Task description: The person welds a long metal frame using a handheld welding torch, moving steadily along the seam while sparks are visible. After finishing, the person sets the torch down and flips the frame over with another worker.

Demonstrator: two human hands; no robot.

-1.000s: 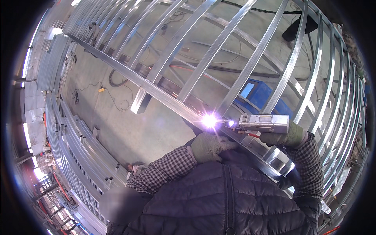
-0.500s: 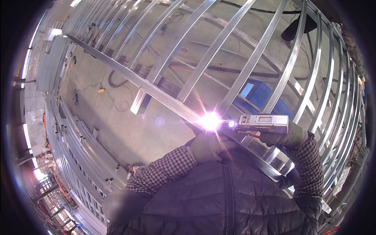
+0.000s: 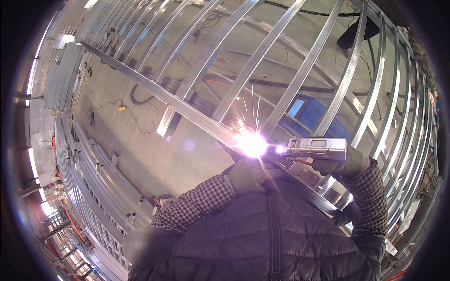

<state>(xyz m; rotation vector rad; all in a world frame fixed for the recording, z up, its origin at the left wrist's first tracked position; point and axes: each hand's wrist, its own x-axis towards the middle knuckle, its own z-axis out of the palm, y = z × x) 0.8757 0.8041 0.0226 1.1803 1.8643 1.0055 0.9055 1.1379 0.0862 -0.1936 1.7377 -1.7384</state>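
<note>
My right hand [image 3: 342, 164], in a grey-green glove, is closed around the grip of a silver handheld welding gun [image 3: 317, 147] with a red trigger. The gun lies level, its nozzle pointing left at a long metal rail [image 3: 197, 112] of a frame. A blinding white-violet glare with sparks hides the nozzle tip and the spot on the rail. My gloved left hand [image 3: 247, 177] is just below the glare, beside the near side of the rail. Its fingers are largely lost in glare and shadow, so their grip cannot be made out.
Several parallel metal bars [image 3: 295, 70] run away from the rail. Through them shows a blue machine [image 3: 309, 114] on the floor. A short tube end [image 3: 168, 122] sticks out on the near side. Cables [image 3: 140, 125] lie on the concrete, and stacked metal sections [image 3: 103, 187] stand at left.
Sparks now fly up and left from the glare, which has grown. The glare and welding gun have shifted very slightly right and down. My left hand has stayed about where it was.
</note>
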